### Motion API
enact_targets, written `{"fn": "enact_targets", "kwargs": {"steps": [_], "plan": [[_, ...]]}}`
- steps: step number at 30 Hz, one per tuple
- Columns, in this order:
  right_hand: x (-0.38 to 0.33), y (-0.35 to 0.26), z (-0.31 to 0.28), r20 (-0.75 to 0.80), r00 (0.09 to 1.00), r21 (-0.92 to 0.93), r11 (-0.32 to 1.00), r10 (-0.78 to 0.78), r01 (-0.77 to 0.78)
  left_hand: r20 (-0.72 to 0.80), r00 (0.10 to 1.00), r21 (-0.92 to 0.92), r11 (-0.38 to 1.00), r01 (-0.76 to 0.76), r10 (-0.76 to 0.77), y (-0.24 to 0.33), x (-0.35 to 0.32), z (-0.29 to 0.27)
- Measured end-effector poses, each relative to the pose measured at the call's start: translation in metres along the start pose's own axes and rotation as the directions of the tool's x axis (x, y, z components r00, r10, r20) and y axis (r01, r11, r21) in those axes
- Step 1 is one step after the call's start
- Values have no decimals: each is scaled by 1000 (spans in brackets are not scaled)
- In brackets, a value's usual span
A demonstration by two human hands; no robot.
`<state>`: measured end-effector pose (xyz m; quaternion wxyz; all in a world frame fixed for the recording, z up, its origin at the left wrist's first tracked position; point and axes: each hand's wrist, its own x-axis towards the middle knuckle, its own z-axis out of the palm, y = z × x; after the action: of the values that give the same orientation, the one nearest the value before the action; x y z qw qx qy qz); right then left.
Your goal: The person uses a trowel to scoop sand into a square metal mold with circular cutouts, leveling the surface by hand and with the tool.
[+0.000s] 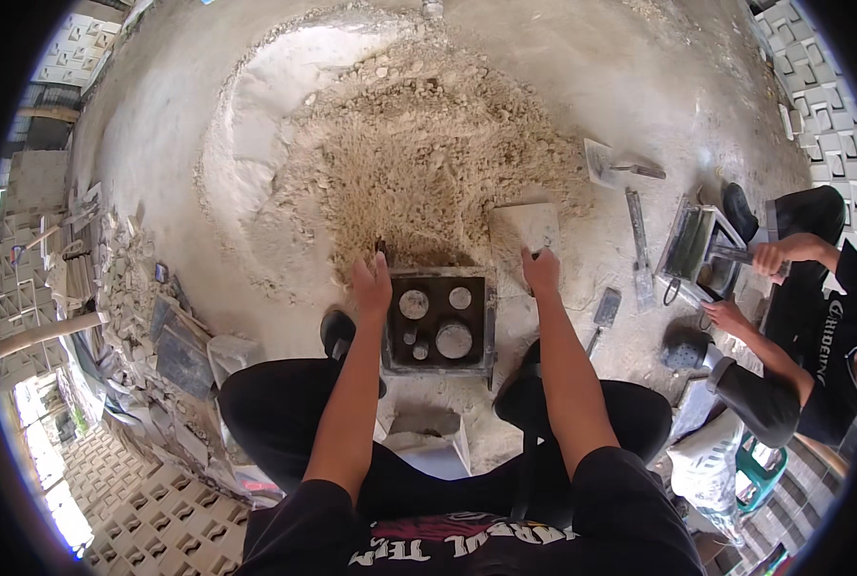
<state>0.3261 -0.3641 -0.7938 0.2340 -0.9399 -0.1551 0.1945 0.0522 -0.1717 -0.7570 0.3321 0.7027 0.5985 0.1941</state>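
Note:
A square dark metal mould (391,369) stands on the ground between my knees. Inside it are several round pale discs and plugs of different sizes, among them a large disc (454,339). My left hand (371,285) is closed at the mould's far left corner, around a dark bar end (380,246) that pokes out past the fingers. My right hand (542,273) grips a flat, square-bladed trowel (524,227) by its dark handle. The trowel's blade lies at the near right edge of a heap of sandy mix (409,163), just beyond the mould.
Right of me, a co-worker's hands (772,256) work at another metal mould (692,240). Between us lie a small trowel (605,309), a long flat bar (638,245) and another trowel (601,163). Rubble (135,278) lines the left; a pale block (428,446) sits near me.

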Motion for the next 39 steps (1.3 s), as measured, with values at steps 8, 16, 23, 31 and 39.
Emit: {"fn": "enact_targets", "kwargs": {"steps": [8, 16, 23, 31, 39], "plan": [[28, 18, -4, 71, 976, -126, 968, -207, 215, -26, 999, -111, 993, 43, -46, -56, -2, 17], [73, -50, -14, 370, 860, -371, 793, -351, 483, -171, 984, -132, 991, 24, -46, -60, -32, 12], [92, -122, 28, 501, 745, -245, 754, -439, 609, -252, 966, -195, 981, 1, -51, -71, -28, 15], [67, -144, -22, 445, 775, -247, 771, -448, 587, -213, 973, -66, 994, 82, -94, -61, -31, 10], [9, -257, -69, 522, 689, -682, 240, -502, 691, -229, 964, -51, 990, 129, -138, -61, -35, 10]]}}
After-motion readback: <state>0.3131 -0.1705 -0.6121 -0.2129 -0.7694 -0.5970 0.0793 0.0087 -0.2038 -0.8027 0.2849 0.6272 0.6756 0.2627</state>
